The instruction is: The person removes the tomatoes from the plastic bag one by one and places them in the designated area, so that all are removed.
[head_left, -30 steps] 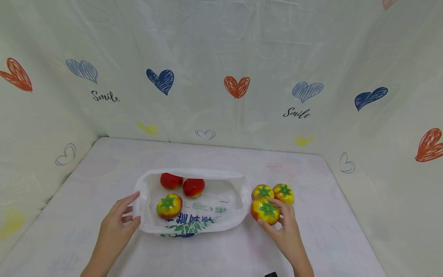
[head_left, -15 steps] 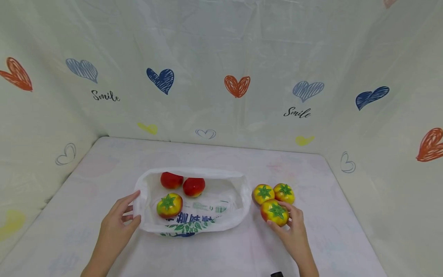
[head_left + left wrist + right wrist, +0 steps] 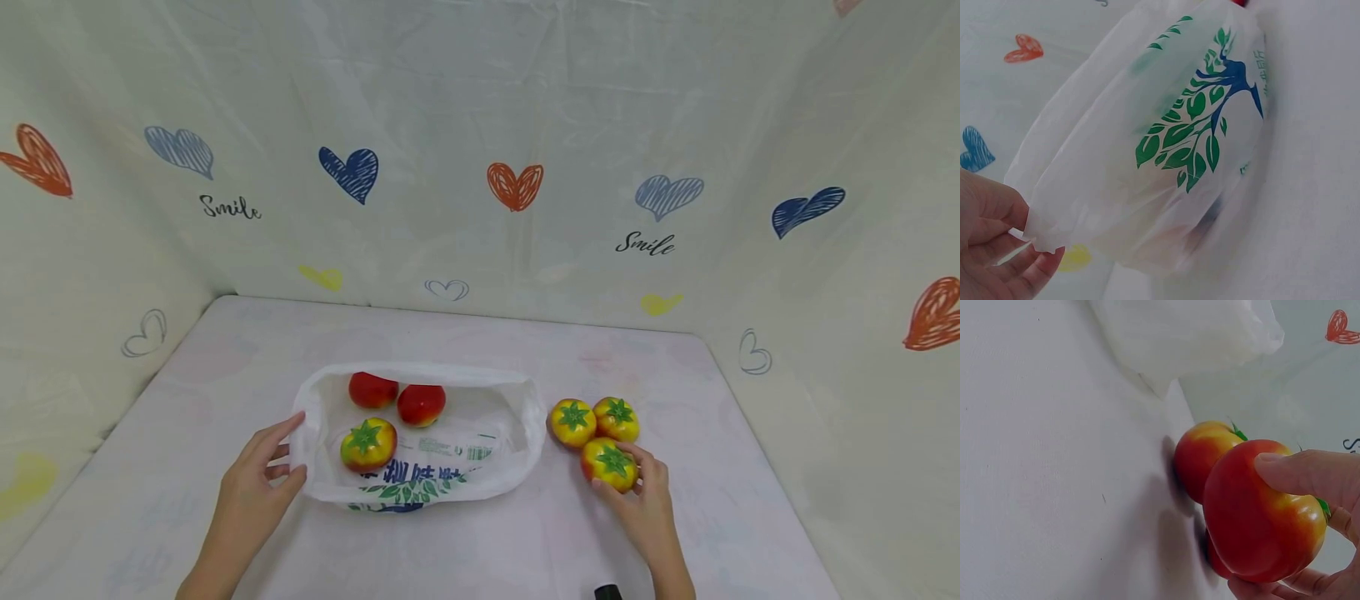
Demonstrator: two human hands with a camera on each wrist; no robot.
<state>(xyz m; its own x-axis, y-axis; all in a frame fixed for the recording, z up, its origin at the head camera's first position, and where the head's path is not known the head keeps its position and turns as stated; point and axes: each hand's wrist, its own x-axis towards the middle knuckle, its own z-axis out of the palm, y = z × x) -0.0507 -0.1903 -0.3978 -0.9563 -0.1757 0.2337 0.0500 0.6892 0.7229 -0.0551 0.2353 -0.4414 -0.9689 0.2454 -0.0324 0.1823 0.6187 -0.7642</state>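
Note:
A white plastic bag [image 3: 528, 433] with green leaves and blue lettering lies with its mouth spread wide. My left hand [image 3: 258, 475] holds the bag's left rim; in the left wrist view the edge of the plastic sits between thumb and fingers. Inside the bag are a yellow-red tomato [image 3: 368, 446] with a green star-shaped top and two red ones [image 3: 372, 391]. Right of the bag, my right hand [image 3: 641, 500] grips another tomato [image 3: 1260, 512], thumb on one side and fingers on the other. Just behind it two more tomatoes [image 3: 573, 422] sit on the table side by side.
The pale table [image 3: 450, 558] meets a curtain [image 3: 480, 100] printed with hearts at the back and sides. A small black object [image 3: 607, 592] shows at the bottom edge near my right wrist.
My right hand has moved right with the tomato, away from the bag's right side. The left hand and the bag have stayed in place.

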